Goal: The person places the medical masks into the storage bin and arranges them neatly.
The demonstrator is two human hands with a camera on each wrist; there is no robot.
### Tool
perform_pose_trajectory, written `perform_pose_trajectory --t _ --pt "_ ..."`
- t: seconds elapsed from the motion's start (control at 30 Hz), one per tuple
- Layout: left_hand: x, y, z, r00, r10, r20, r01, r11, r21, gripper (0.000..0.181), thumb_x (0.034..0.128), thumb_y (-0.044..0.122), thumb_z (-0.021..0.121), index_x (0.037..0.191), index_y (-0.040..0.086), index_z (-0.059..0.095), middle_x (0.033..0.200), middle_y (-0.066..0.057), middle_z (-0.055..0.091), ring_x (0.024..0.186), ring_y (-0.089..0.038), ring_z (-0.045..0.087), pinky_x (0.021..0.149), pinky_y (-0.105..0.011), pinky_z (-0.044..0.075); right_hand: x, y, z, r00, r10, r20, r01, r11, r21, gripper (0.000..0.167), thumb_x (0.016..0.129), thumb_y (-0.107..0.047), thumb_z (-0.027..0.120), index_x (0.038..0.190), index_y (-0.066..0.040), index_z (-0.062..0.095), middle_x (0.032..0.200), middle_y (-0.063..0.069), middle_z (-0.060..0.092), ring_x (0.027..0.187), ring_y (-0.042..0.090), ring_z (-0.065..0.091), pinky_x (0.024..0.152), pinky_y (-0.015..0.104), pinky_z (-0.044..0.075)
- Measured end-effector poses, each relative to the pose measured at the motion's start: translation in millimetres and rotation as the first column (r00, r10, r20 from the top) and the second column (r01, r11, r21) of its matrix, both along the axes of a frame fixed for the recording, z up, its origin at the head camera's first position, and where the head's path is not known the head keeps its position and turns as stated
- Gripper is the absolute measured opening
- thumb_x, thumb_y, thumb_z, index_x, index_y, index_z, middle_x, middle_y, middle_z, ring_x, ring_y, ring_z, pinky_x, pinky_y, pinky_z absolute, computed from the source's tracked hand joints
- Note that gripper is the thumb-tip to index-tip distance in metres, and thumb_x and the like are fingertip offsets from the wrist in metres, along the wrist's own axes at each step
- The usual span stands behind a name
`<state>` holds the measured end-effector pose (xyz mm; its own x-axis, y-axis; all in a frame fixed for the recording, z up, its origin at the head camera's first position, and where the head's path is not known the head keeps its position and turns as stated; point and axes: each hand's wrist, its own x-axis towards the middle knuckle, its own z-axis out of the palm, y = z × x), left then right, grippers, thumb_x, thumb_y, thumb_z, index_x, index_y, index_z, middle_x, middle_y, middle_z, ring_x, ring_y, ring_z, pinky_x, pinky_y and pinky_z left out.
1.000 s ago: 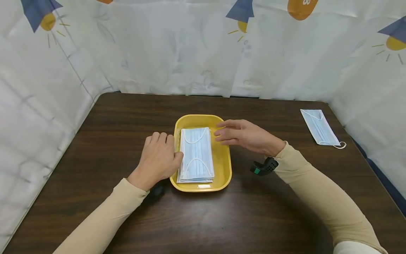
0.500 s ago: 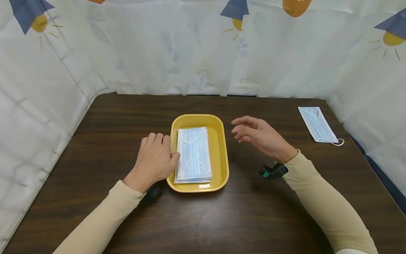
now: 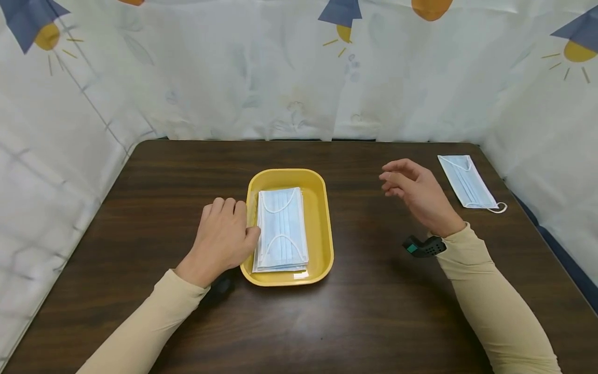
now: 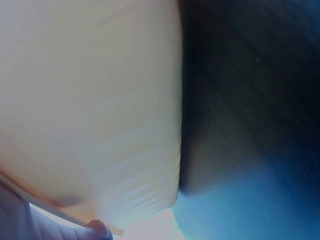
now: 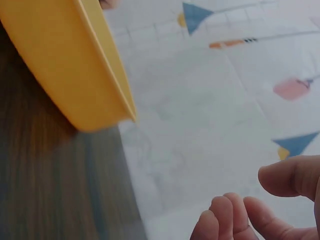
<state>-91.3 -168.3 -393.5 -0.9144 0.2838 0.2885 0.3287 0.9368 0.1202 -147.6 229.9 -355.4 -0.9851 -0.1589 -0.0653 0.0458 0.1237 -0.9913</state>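
Note:
My left hand (image 3: 221, 240) grips the left rim of a yellow tray (image 3: 322, 244), its thumb over the edge. From the left wrist the tray's outer wall (image 4: 95, 100) fills much of the picture, with a fingertip (image 4: 100, 228) at the bottom left. A stack of light blue face masks (image 3: 281, 228) lies inside the tray, toward its left side. My right hand (image 3: 420, 195) hovers over the table, loosely bent and holding nothing. It is between the tray and a single face mask (image 3: 469, 182) at the table's far right. From the right wrist its thumb (image 5: 290, 175) stands apart from the fingers.
Everything rests on a dark brown wooden table (image 3: 364, 311). A pale printed curtain (image 3: 210, 78) encloses the back and both sides. A black band (image 3: 424, 246) is on my right wrist.
My right hand has moved right, from over the tray's right rim to near the lone mask. My left hand keeps its place at the tray's left rim. The whole view has shifted slightly.

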Motion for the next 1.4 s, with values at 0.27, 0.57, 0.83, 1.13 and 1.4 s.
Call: perform_pose_trajectory --t 0.27,0.57,0.83,1.13,1.4 --pt "0.4 -0.2 -0.3 1.000 0.007 0.001 -0.007 1.000 -0.007 0.023 0.0849 0.022 0.052 0.070 0.008 0.040 0.070 -0.008 0.040 0.071 -0.028 0.037 0.069 -0.039 0.031 -10.0 29 5.0 0.995 -0.075 -0.064 0.067 0.990 -0.124 0.028 0.101 -0.021 0.065 0.123 -0.006 0.059 0.113 0.000 0.062 0.094 0.015 0.064 0.085 0.021 0.056" --pt "-0.5 -0.2 -0.9 1.000 0.002 -0.005 -0.002 1.000 -0.014 0.023 0.0855 0.023 0.052 0.072 0.008 0.041 0.070 -0.008 0.040 0.072 -0.029 0.037 0.069 -0.039 0.032 -17.9 61 6.4 0.971 -0.201 -0.130 0.145 0.925 -0.351 0.024 0.098 -0.010 0.067 0.119 0.000 0.061 0.108 0.005 0.067 0.088 0.017 0.067 0.079 0.023 0.057" --pt "-1.2 -0.2 -1.7 1.000 -0.008 -0.014 0.008 1.000 -0.011 0.023 0.0852 0.023 0.050 0.071 0.008 0.041 0.069 -0.008 0.040 0.071 -0.028 0.036 0.068 -0.038 0.030 -26.6 88 1.0 0.927 -0.330 -0.176 0.249 0.895 -0.370 0.021 0.096 -0.005 0.069 0.114 0.002 0.064 0.108 0.006 0.063 0.084 0.016 0.068 0.075 0.023 0.057" --pt "-0.6 -1.1 -1.2 1.000 -0.010 -0.020 0.010 1.000 -0.011 0.023 0.0849 0.022 0.051 0.071 0.008 0.041 0.068 -0.008 0.039 0.069 -0.028 0.035 0.067 -0.038 0.029 -33.6 123 -4.6 0.877 -0.449 -0.173 0.361 0.851 -0.380 0.020 0.091 0.001 0.071 0.111 -0.001 0.067 0.103 0.005 0.062 0.080 0.015 0.070 0.071 0.021 0.058" --pt "-1.1 -0.2 -1.4 1.000 -0.019 -0.020 0.019 1.000 -0.006 0.022 0.0851 0.022 0.051 0.071 0.008 0.041 0.068 -0.008 0.039 0.069 -0.027 0.035 0.067 -0.037 0.028 -34.6 146 -12.4 0.828 -0.525 -0.197 0.448 0.830 -0.332 0.020 0.088 0.007 0.071 0.106 -0.001 0.071 0.093 0.003 0.067 0.079 0.014 0.069 0.068 0.019 0.059"
